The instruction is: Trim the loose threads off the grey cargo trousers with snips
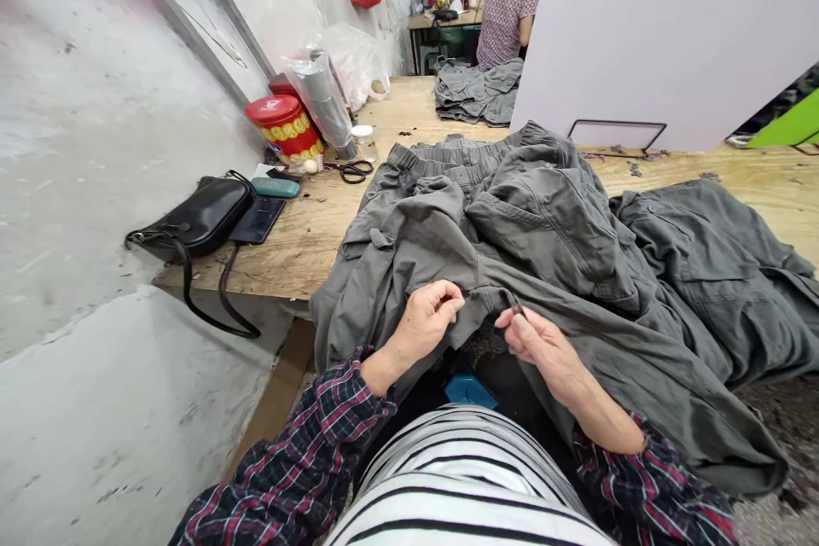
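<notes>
A heap of grey trousers [550, 230] lies over the wooden table [307, 239] and hangs off its front edge toward me. My left hand [426, 320] is closed, pinching the grey cloth at the lower edge of the heap. My right hand [534, 339] is closed too, its thumb and fingers pinched on a small dark tool at the same edge of cloth; I cannot make out what the tool is. The two hands are a short way apart on one fold.
A black bag [198, 222], a dark phone [257, 220], a teal case [275, 187], scissors [350, 171], a red tin [285, 124] and plastic-wrapped rolls [326, 102] sit at the table's left. More grey garments [477, 92] lie at the back, near a person [508, 4]. A white board [671, 34] stands right.
</notes>
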Demonstrator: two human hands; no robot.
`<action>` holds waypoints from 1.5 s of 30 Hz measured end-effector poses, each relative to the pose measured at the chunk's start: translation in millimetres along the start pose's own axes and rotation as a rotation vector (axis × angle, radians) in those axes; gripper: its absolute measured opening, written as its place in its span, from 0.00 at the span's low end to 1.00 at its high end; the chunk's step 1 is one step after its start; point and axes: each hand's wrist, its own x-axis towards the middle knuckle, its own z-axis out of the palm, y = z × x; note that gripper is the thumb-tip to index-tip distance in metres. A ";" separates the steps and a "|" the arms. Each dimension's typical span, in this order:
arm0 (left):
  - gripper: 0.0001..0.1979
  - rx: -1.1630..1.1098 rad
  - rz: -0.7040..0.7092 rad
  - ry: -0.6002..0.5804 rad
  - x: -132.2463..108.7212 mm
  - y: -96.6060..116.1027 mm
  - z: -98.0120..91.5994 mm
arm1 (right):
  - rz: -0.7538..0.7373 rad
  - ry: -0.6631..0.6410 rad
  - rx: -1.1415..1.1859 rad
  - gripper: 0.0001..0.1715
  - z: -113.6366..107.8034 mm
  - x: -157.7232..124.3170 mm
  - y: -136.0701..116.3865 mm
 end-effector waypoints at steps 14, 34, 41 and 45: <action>0.09 0.023 0.095 -0.265 -22.2 19.5 -20.2 | -0.117 0.289 -0.465 0.26 -31.9 1.4 -23.3; 0.24 1.051 0.210 0.697 12.4 -23.0 -148.5 | 0.024 0.139 -0.611 0.11 -54.3 -105.3 45.8; 0.06 0.793 0.788 0.088 25.9 18.5 15.1 | -0.019 0.791 -0.382 0.23 -150.2 -71.9 58.8; 0.07 0.849 0.832 -0.349 30.6 22.6 105.4 | 0.058 0.712 -0.297 0.24 -159.1 -79.3 81.8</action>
